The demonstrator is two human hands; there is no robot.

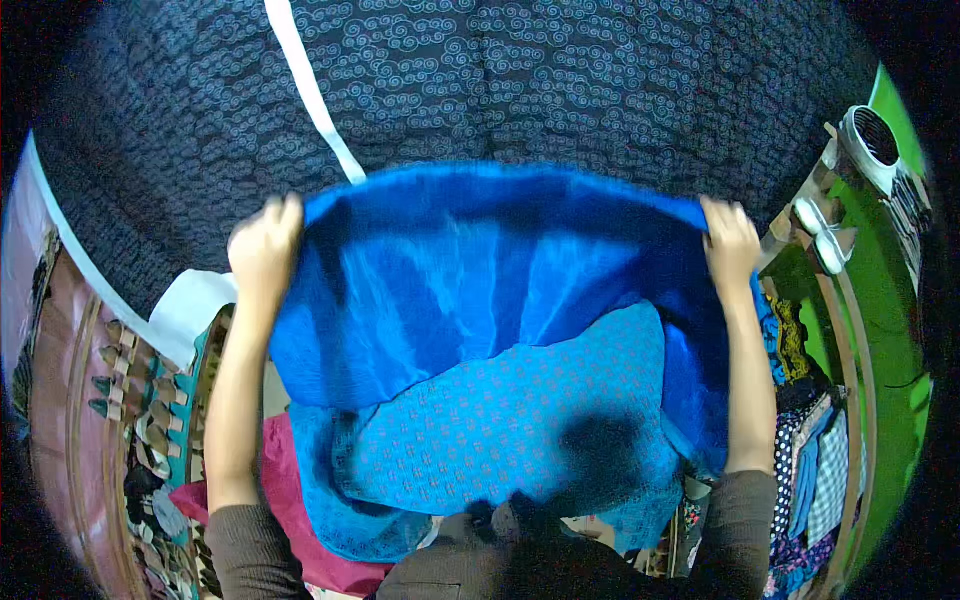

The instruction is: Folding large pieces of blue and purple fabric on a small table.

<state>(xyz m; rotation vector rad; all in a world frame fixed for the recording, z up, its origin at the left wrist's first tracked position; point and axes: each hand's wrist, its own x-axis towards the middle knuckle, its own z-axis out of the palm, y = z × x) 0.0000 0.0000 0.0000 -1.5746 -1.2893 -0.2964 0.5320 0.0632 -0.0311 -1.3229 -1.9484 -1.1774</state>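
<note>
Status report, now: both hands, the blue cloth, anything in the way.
Left hand and right hand each grip a top corner of the blue cloth, spread wide. Patterned blue fabric hangs below. Dark patterned bedspread beyond; nothing blocking.

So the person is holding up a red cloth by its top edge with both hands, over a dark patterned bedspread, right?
Not quite: the cloth is blue, not red. The head view shows the left hand and the right hand each gripping a top corner of it, spread above the dark patterned bedspread. The only reddish fabric lies lower down, beside the left forearm.
</note>
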